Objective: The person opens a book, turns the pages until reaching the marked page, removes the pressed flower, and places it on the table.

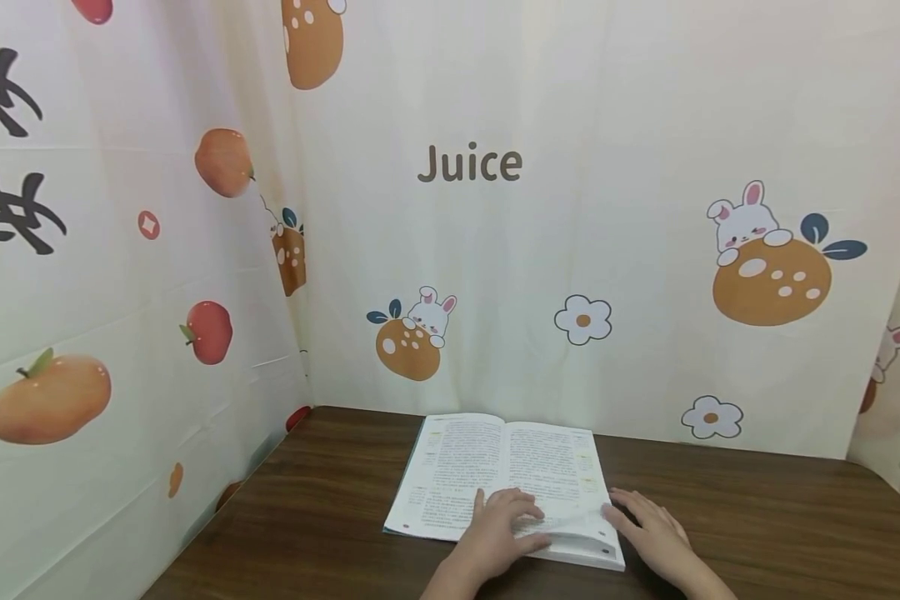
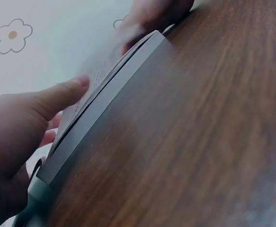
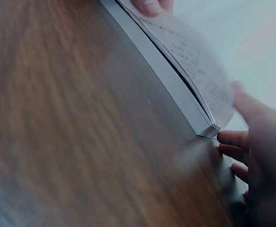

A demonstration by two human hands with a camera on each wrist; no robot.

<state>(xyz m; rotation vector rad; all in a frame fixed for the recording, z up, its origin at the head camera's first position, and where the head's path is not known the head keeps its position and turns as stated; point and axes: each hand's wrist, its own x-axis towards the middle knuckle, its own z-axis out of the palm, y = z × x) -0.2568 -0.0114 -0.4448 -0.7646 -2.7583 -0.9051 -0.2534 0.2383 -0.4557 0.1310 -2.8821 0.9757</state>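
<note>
An open book (image 1: 465, 467) lies on the table, its pages covered in small print. My left hand (image 1: 495, 533) rests over the lower part of the right-hand page, fingers spread and slightly bent; in the left wrist view its thumb (image 2: 74, 90) lies against the page near the bottom edge. At the book's right edge is my right hand (image 1: 656, 533), with its thumb touching the edge of a raised, curving page (image 3: 209, 75). Its other fingers (image 3: 232, 139) are close to the corner of the page block (image 3: 166, 80). Neither hand visibly pinches the paper.
The dark wooden table (image 1: 307, 500) extends to both sides of the book. Behind it hangs a pale curtain (image 1: 525, 250) printed with rabbits, fruit and flowers. Another printed curtain (image 1: 120, 317) runs along the left side.
</note>
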